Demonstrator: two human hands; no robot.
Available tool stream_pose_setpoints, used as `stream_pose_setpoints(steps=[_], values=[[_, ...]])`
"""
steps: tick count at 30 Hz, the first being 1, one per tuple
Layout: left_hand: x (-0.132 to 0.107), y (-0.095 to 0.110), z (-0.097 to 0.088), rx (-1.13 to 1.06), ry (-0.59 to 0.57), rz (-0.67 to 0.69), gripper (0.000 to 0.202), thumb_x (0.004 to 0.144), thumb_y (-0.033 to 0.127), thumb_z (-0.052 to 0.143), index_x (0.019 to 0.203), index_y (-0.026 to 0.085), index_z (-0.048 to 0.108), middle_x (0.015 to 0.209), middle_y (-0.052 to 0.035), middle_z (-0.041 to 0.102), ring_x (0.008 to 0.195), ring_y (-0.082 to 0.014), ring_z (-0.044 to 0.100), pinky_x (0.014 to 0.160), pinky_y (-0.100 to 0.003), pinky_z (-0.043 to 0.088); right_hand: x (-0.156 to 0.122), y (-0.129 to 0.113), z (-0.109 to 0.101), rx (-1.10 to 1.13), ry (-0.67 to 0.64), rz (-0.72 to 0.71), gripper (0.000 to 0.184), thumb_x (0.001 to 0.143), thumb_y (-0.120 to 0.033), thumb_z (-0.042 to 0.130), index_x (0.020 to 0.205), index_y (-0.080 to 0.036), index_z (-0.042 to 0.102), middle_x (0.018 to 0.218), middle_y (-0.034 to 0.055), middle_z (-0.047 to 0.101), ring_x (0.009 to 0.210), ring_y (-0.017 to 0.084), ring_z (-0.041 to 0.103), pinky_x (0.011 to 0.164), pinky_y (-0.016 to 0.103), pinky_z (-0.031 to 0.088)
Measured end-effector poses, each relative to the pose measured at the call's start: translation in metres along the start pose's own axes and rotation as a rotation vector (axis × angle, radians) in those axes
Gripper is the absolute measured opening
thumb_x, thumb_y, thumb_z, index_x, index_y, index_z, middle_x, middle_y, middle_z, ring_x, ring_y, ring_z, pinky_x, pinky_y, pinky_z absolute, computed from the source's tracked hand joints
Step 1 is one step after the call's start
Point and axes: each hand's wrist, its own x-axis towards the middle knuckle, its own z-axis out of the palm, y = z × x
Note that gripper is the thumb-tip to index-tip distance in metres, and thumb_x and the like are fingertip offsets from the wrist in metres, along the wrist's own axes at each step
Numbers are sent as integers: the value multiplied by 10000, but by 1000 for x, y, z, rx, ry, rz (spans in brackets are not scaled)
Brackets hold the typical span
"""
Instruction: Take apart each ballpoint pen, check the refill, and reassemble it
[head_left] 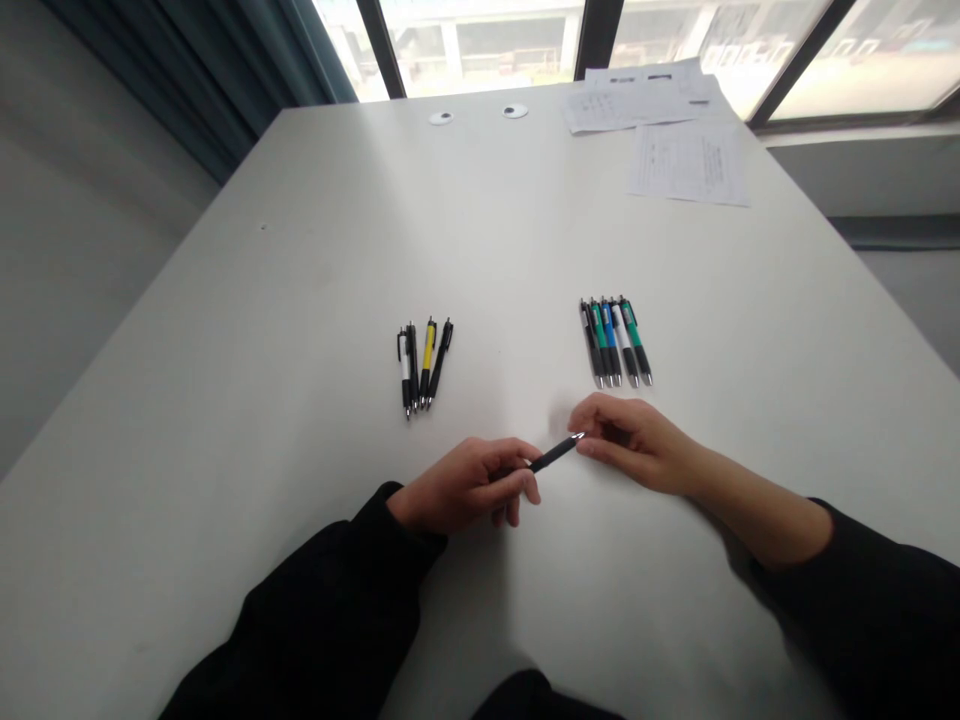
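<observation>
left hand (469, 487) clamped on black retractable pen (555, 454) above worktop (225, 400), right hand (634, 443) curled at pen's metal tip, contact unclear; four-pen row (424, 365) beyond pen to left, five-pen row (615, 342) beyond pen to right

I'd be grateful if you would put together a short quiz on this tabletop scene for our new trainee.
1. How many pens lie in the group of pens nearer the right hand?
2. True or false: the yellow pen lies in that same group.
3. Which thing do the left hand and the right hand both touch?

Key: 1. Five. 2. False. 3. The black pen.
</observation>
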Motion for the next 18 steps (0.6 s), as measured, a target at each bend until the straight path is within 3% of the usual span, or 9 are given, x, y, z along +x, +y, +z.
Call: stream_pose_setpoints(steps=[5,11,15,18], values=[[1,1,0,0,-18,3,264,975,359,564,1103,137,626,874,-75,713,590,-101,645,519,-184,525,3,0,1,-147,-16,-53,394,1007,-386,518,678,-171,551,586,-35,469,554,96,429,552,224,325],[1,3,0,-9,-18,6,288,972,364,572,1132,129,620,884,-75,714,596,-99,647,519,-184,531,1,-1,1,-102,-33,-60,292,990,-403,547,820,-170,594,649,-26,517,584,103,449,569,218,344],[1,5,-1,5,-30,6,295,951,352,613,1129,118,631,861,-74,718,592,-98,649,523,-182,525,2,0,1,-220,-42,-120,443,1029,-373,486,631,-178,484,586,-36,419,564,99,409,577,238,306],[1,6,1,-7,-35,6,287,943,351,628,1105,115,644,840,-69,714,584,-94,644,524,-180,520,4,1,2,-246,-43,-145,485,1029,-386,499,593,-181,440,563,-40,391,548,97,392,571,246,292]])
